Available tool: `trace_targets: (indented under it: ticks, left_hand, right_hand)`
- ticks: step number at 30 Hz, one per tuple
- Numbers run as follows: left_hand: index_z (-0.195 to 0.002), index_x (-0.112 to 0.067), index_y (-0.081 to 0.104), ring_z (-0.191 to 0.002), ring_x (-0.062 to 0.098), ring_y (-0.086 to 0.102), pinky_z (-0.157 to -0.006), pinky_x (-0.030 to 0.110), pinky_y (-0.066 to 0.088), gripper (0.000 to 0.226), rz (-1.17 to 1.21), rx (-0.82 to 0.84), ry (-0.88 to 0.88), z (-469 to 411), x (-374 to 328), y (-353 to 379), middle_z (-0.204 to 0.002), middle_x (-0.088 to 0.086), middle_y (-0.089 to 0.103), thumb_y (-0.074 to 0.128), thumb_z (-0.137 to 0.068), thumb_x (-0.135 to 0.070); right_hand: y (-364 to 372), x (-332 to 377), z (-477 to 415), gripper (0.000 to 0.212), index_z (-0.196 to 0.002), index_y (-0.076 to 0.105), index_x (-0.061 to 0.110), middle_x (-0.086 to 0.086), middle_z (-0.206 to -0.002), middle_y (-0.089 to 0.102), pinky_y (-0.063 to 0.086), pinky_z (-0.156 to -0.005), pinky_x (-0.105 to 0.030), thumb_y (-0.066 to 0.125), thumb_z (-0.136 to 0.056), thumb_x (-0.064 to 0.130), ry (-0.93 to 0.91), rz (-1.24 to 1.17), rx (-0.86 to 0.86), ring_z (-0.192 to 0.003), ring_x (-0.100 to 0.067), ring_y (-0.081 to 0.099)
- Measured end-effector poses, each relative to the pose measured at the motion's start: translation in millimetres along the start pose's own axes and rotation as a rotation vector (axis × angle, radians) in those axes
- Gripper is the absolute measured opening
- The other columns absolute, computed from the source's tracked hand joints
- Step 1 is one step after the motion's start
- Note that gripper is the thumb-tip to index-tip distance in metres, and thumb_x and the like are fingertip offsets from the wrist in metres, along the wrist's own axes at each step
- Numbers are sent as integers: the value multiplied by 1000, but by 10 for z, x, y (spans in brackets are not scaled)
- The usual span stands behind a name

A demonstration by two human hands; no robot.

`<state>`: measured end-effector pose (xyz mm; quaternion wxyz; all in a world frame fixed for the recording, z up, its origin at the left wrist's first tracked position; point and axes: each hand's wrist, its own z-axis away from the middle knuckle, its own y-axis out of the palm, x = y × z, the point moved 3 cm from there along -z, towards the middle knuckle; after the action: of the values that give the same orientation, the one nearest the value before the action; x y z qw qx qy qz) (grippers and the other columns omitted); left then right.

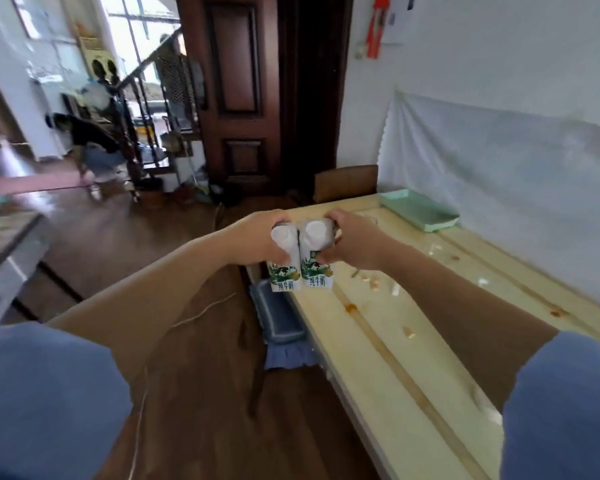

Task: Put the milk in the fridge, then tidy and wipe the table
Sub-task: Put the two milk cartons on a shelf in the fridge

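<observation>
Two small white milk cartons with green print are held side by side in the air, past the table's left edge. My left hand (257,239) grips the left milk carton (284,271) from the top. My right hand (352,237) grips the right milk carton (317,271) the same way. The cartons touch each other. The pale wooden table (378,358) runs along the right, with several crumbs and orange stains (352,308) on it. No fridge is in view.
A mint green tray (418,209) lies at the table's far end by the white-covered wall. A blue-cushioned chair (279,320) sits tucked at the table's left edge. A dark wooden door (236,91) stands ahead. A person (90,147) bends over at far left.
</observation>
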<state>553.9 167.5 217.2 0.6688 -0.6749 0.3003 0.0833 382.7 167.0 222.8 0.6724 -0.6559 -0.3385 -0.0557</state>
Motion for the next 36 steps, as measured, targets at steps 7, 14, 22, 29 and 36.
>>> trace_targets:
  ticks: [7, 14, 22, 29, 36]
  left_hand:
    - [-108, -16, 54, -88, 14, 52, -66, 24, 40, 48, -124, -178, -294, 1509, 1090, -848, -103, 0, 57, 80, -68, -20]
    - [-113, -13, 53, -93, 17, 53, -75, 27, 39, 50, -155, -368, -694, 3194, 1464, -1393, -103, 0, 56, 78, -70, -19]
    - [-112, -15, 55, -92, 18, 56, -76, 30, 42, 48, -170, -642, -1111, 4764, 971, -1378, -103, -1, 59, 78, -70, -21]
    - [-100, -21, 51, -91, 23, 56, -78, 33, 47, 42, -186, -782, -1504, 6079, 293, -785, -99, 0, 57, 78, -68, -21]
    - [-122, -19, 51, -92, 15, 52, -69, 21, 39, 54, -165, -864, -1663, 6691, -341, -504, -108, -4, 54, 75, -74, -17]
  right_hand:
    - [1039, 1585, -323, 56, -117, 49, 12, 1, -96, 56, 39, -72, -25, 79, -71, 16, -329, -12, 182, -89, -18, 55]
    - [1835, 3073, -137, 48, -112, 50, 11, 2, -97, 59, 42, -58, -18, 77, -72, 15, -699, -104, 388, -85, -13, 55]
    - [2375, 4217, 654, 66, -129, 41, 12, -3, -110, 55, 43, -65, -25, 78, -76, 20, -1102, -118, 679, -95, -19, 54]
    - [2808, 4728, 1964, 57, -117, 45, 15, 2, -100, 53, 35, -57, -19, 79, -73, 25, -1410, -123, 935, -90, -16, 52]
    - [2903, 4979, 2864, 55, -118, 45, 14, 0, -100, 53, 36, -58, -24, 78, -74, 23, -1599, -139, 1037, -89, -18, 50]
